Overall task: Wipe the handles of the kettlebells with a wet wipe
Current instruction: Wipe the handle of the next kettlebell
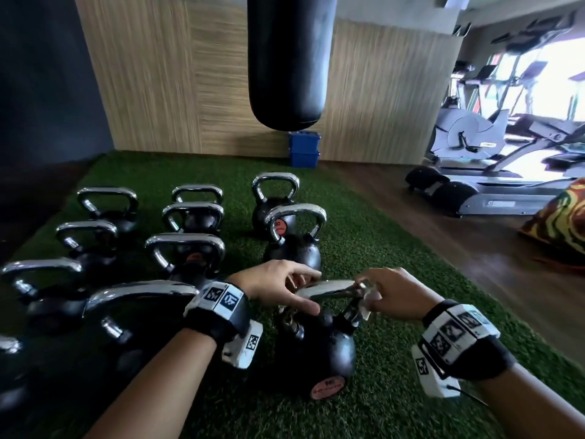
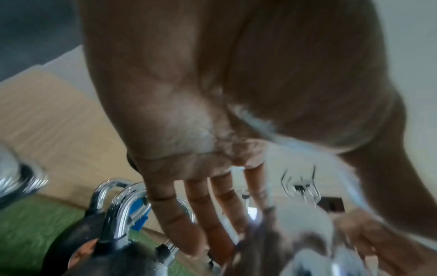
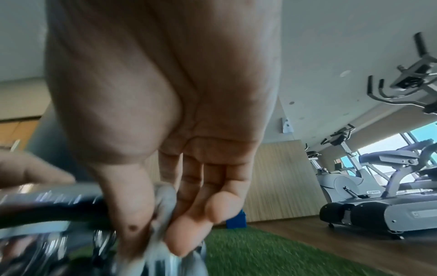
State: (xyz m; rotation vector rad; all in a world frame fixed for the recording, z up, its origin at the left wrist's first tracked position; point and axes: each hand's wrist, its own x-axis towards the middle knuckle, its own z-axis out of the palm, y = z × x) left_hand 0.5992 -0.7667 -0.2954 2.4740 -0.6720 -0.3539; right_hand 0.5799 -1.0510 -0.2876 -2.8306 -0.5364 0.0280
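A black kettlebell (image 1: 316,346) with a chrome handle (image 1: 326,288) stands on the green turf just in front of me. My left hand (image 1: 285,288) holds the left end of that handle, thumb on the near side and fingers over the far side. My right hand (image 1: 384,294) pinches a white wet wipe (image 1: 367,301) against the handle's right corner. The right wrist view shows the thumb and fingers (image 3: 187,233) squeezing the wet wipe (image 3: 163,203) round the handle (image 3: 47,201). The left wrist view is blurred; its fingers (image 2: 189,214) reach down past other chrome handles (image 2: 118,214).
Several more kettlebells (image 1: 186,251) stand in rows on the turf (image 1: 395,327) to the left and behind. A black punching bag (image 1: 285,58) hangs ahead over a blue box (image 1: 304,150). Treadmills (image 1: 493,198) and a patterned cushion (image 1: 563,226) occupy the wooden floor at right.
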